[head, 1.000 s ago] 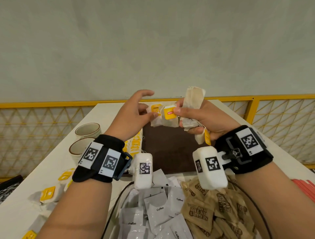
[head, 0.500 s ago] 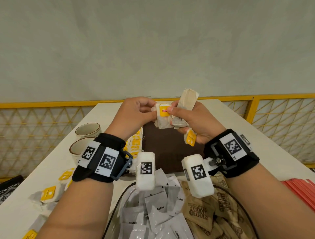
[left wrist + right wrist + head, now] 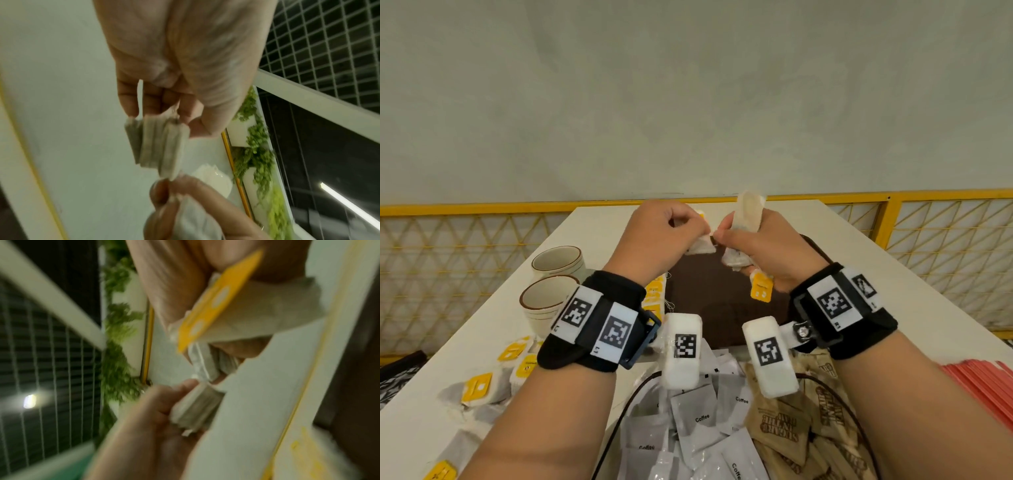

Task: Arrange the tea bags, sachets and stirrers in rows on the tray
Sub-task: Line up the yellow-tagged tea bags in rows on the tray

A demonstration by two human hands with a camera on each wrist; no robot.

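Note:
Both hands are raised above the dark brown tray (image 3: pixel 709 301). My left hand (image 3: pixel 681 228) pinches a small stack of tea bags (image 3: pixel 700 245), seen edge-on as tea bags (image 3: pixel 158 142) in the left wrist view. My right hand (image 3: pixel 739 240) grips a bunch of tea bags (image 3: pixel 750 214); a yellow tag (image 3: pixel 761 289) hangs below it, also seen as a yellow tag (image 3: pixel 218 301). The right thumb and forefinger touch the edge of the left hand's stack. More tea bags (image 3: pixel 654 294) lie in a row at the tray's left edge, mostly hidden by my left wrist.
Two cups (image 3: pixel 544 301) stand left of the tray. Loose tea bags (image 3: pixel 479 387) lie on the white table (image 3: pixel 893 291) at the left. Near me are white coffee sachets (image 3: pixel 698 418), brown sugar sachets (image 3: pixel 787 428) and red stirrers (image 3: pixel 983 387). A yellow railing (image 3: pixel 482 209) runs behind.
My left hand went from open to pinching the tea bags that the right hand held out. Both hands have dropped slightly and drawn close together.

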